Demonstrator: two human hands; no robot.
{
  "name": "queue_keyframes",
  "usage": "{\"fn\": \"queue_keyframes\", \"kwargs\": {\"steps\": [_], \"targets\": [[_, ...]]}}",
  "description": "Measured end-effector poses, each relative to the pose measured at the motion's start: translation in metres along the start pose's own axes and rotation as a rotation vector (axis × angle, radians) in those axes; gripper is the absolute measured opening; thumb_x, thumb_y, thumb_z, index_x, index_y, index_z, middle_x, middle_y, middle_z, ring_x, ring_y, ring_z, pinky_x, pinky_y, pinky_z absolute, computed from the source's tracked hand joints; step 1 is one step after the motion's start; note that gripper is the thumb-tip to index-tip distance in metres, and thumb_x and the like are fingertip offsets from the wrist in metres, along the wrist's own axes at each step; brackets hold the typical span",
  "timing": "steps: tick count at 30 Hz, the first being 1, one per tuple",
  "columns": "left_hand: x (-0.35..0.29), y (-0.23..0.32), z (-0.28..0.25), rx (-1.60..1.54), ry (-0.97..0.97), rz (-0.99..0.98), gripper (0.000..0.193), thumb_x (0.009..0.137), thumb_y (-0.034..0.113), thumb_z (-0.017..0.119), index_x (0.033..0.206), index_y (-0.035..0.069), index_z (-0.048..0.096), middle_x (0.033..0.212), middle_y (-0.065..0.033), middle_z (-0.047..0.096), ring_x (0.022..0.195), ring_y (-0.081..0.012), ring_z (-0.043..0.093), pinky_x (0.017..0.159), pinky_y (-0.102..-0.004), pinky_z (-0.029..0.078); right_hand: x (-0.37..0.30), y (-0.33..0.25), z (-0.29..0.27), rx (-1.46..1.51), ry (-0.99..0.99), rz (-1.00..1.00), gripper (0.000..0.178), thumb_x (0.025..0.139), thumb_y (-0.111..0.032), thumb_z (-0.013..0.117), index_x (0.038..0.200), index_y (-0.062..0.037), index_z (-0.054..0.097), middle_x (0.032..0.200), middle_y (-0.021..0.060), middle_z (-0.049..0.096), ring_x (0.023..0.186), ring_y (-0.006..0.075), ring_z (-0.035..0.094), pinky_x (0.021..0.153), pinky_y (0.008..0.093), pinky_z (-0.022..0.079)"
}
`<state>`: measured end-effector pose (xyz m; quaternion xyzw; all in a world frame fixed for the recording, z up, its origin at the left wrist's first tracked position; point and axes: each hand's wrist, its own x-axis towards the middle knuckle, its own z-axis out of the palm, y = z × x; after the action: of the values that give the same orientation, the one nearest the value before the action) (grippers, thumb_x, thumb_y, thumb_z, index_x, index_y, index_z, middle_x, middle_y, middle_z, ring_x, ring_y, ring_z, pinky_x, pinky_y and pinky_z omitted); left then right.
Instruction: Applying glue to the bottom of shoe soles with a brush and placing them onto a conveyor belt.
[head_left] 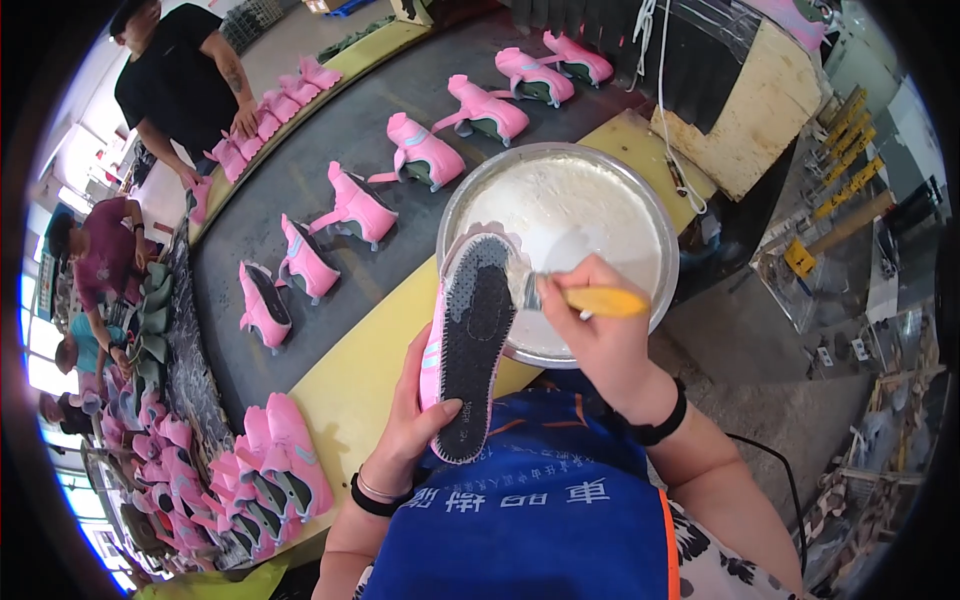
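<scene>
My left hand (415,425) grips a pink shoe upper (470,350), its dark stitched underside turned up and its toe end pointing away from me. The thumb presses on the sole near the heel. In my right hand (610,345) is a brush (600,301) with a yellow handle and metal ferrule. Its bristles touch the right edge of the underside near the toe, where the surface looks wet. Beyond the shoe upper stands a wide metal basin (672,230) of whitish liquid (570,200), partly hidden by the upper and my right hand.
A dark conveyor belt (375,280) carries a row of pink shoe uppers (355,205). More uppers (275,470) are heaped at the near left, beside the yellow ledge (350,360). Across the belt a person (185,80) handles uppers. A white cord (665,110) hangs behind the basin.
</scene>
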<state>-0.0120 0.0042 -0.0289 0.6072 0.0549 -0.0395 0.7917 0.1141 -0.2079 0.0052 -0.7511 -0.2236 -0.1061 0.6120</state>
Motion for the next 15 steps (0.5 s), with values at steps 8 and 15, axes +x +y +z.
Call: {"fn": "queue_keyframes", "kwargs": {"steps": [8,15], "targets": [[0.001,0.017,0.009,-0.082,-0.001,-0.05,0.101,0.079,0.028,0.076,0.16,0.002,0.021,0.149,-0.0193,0.047,0.136,-0.0279,0.052,0.112,-0.0407,0.043,-0.014,-0.026,-0.006,0.048,-0.167,0.083,0.017,0.088,-0.008,0.076,0.081,-0.0026,0.061,0.066,0.009,0.061,0.056,0.0198,0.061,0.055,0.0316,0.046],[0.0,0.008,-0.001,0.066,-0.084,0.002,0.101,0.077,0.026,0.077,0.159,0.0,0.023,0.148,-0.0183,0.047,0.137,-0.0274,0.05,0.114,-0.0406,0.04,0.029,-0.006,-0.011,-0.099,-0.124,0.176,0.021,0.087,-0.014,0.075,0.078,-0.0022,0.06,0.061,0.0128,0.059,0.053,0.025,0.062,0.053,0.0348,0.046]]}}
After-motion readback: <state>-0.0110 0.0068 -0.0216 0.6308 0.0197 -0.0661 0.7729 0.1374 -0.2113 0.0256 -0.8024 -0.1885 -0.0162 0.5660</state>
